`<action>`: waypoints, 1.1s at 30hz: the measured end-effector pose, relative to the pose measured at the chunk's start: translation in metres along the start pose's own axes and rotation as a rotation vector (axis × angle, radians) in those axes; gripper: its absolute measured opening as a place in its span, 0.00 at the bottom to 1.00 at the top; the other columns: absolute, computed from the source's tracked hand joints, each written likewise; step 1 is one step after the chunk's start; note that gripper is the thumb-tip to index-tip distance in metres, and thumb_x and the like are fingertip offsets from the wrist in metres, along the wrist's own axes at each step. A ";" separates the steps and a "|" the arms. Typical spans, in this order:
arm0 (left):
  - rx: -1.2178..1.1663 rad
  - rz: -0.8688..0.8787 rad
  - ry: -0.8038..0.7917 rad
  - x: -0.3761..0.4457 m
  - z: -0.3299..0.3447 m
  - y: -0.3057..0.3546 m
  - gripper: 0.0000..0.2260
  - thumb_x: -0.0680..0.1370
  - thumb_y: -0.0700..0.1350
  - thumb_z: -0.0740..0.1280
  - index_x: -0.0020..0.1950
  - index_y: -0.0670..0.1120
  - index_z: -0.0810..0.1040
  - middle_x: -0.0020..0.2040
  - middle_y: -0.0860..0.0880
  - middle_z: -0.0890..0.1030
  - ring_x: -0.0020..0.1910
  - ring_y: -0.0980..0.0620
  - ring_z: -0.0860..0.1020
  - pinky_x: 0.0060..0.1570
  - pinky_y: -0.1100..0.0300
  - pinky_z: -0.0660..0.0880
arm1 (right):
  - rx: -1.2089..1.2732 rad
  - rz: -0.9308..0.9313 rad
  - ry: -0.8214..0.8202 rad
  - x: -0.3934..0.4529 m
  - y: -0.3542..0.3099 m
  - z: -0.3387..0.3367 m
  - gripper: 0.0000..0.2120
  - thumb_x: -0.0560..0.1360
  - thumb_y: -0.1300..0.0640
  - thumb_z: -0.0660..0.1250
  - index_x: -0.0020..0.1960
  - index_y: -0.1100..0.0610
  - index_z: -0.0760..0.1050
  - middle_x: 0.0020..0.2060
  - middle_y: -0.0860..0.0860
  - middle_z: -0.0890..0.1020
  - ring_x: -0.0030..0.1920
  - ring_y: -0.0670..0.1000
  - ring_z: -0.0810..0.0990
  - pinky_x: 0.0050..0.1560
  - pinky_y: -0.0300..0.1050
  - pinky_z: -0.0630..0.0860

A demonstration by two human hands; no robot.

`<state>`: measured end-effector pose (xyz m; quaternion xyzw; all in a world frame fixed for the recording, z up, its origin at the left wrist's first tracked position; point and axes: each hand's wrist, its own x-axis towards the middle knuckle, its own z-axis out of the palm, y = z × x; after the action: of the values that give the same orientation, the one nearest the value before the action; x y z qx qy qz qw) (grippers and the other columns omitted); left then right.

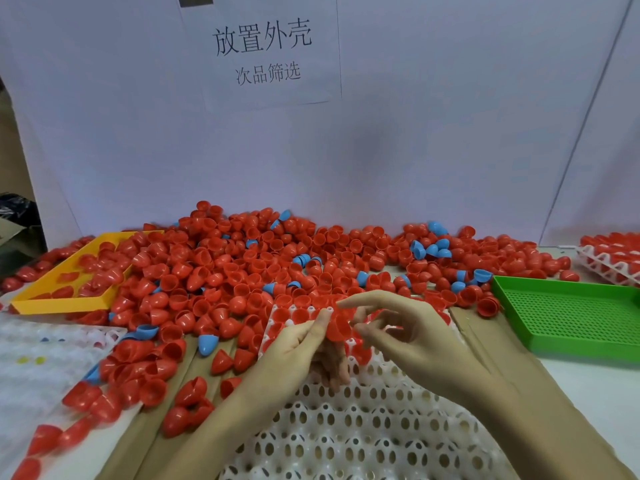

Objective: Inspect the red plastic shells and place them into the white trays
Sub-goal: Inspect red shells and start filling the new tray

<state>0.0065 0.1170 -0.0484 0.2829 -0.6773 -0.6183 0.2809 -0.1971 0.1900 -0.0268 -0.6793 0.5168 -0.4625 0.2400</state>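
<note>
Both forearms enter from the bottom of the frame and converge at lower centre. Left hand [294,344] sits left of centre, palm turned inward, thumb and fingers [323,318] curled up, pinching a red shell [341,329]. Right hand [412,337] comes in from lower right, back of hand up, index finger stretched left over the shell, other fingers loosely curled and touching its right side.
</note>
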 end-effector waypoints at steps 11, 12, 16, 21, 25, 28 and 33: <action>0.155 0.073 -0.035 0.001 0.007 0.000 0.23 0.86 0.60 0.54 0.46 0.50 0.83 0.38 0.43 0.86 0.36 0.49 0.83 0.41 0.62 0.79 | -0.040 0.065 -0.015 0.000 0.009 0.004 0.06 0.79 0.57 0.74 0.56 0.51 0.81 0.44 0.48 0.86 0.41 0.50 0.86 0.40 0.45 0.84; 0.145 0.072 -0.027 0.001 0.007 0.001 0.22 0.86 0.60 0.54 0.47 0.51 0.83 0.38 0.43 0.86 0.36 0.49 0.83 0.41 0.62 0.79 | -0.055 0.055 -0.008 0.001 0.008 0.003 0.05 0.80 0.58 0.73 0.54 0.51 0.82 0.42 0.48 0.86 0.40 0.49 0.86 0.39 0.42 0.83; 0.046 0.028 -0.021 0.004 0.005 0.000 0.28 0.85 0.60 0.53 0.53 0.40 0.82 0.39 0.40 0.85 0.36 0.47 0.82 0.40 0.61 0.79 | -0.238 0.115 0.109 0.002 0.015 -0.013 0.06 0.79 0.58 0.74 0.52 0.48 0.82 0.39 0.45 0.86 0.40 0.44 0.85 0.42 0.38 0.82; 0.070 0.031 -0.041 0.003 0.004 -0.002 0.27 0.84 0.60 0.54 0.50 0.41 0.83 0.39 0.41 0.86 0.38 0.48 0.82 0.43 0.61 0.79 | -0.538 0.198 0.038 -0.001 0.022 -0.026 0.06 0.80 0.54 0.73 0.54 0.43 0.82 0.42 0.39 0.82 0.47 0.34 0.79 0.43 0.28 0.76; 0.078 0.036 -0.050 0.004 0.004 -0.003 0.25 0.85 0.59 0.55 0.48 0.44 0.84 0.39 0.41 0.86 0.38 0.49 0.83 0.43 0.62 0.79 | -0.591 0.197 -0.035 -0.001 0.024 -0.019 0.05 0.81 0.52 0.72 0.55 0.45 0.84 0.43 0.37 0.81 0.45 0.35 0.79 0.44 0.29 0.75; 0.079 0.049 -0.056 0.003 0.003 -0.004 0.24 0.86 0.57 0.55 0.48 0.44 0.84 0.40 0.41 0.86 0.38 0.48 0.83 0.43 0.62 0.79 | -0.585 0.191 -0.040 -0.001 0.024 -0.018 0.05 0.80 0.53 0.72 0.54 0.45 0.84 0.43 0.37 0.80 0.48 0.34 0.78 0.46 0.28 0.74; 0.104 0.054 -0.059 0.003 0.003 -0.004 0.23 0.86 0.56 0.56 0.49 0.42 0.84 0.40 0.41 0.86 0.38 0.48 0.83 0.43 0.61 0.79 | -0.639 0.206 -0.061 -0.001 0.027 -0.015 0.05 0.80 0.52 0.71 0.54 0.43 0.82 0.45 0.38 0.78 0.43 0.39 0.76 0.45 0.30 0.72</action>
<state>0.0022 0.1169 -0.0529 0.2602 -0.7241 -0.5824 0.2624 -0.2237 0.1837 -0.0420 -0.6780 0.6941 -0.2296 0.0757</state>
